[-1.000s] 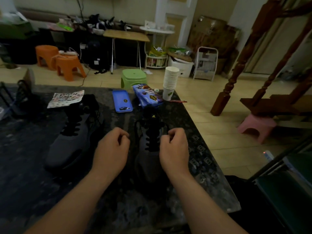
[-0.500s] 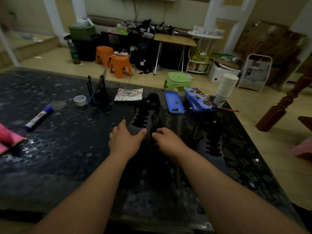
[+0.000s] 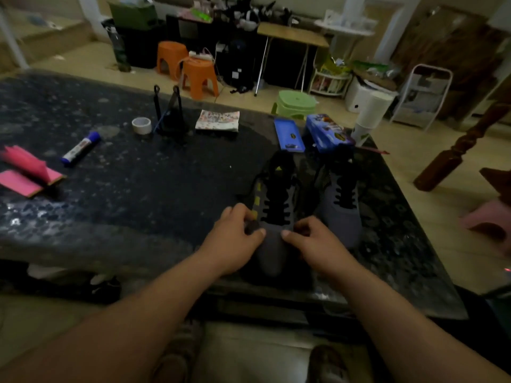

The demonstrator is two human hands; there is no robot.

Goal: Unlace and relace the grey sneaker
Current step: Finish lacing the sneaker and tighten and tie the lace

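Two grey sneakers with black laces stand side by side on the dark speckled table point(image 3: 143, 194), toes toward me. The left grey sneaker point(image 3: 273, 205) has yellow marks along its side. My left hand point(image 3: 235, 239) grips its toe area from the left, thumb on top and fingers curled at the side. My right hand point(image 3: 312, 239) grips the same toe from the right with curled fingers. The second grey sneaker point(image 3: 341, 205) stands untouched just to the right. Both sneakers look laced.
Behind the sneakers lie a blue lid point(image 3: 289, 134), a blue box point(image 3: 327, 132) and a stack of paper cups point(image 3: 370, 117). A tape roll point(image 3: 141, 125), a marker point(image 3: 80, 147), pink paper point(image 3: 25, 170) and a printed packet point(image 3: 218, 120) sit further left. Stools stand on the floor beyond.
The view swung and steadied. Both hands closed onto the toe of the left sneaker, which now stands right beside the other sneaker, nearer the table's front edge.
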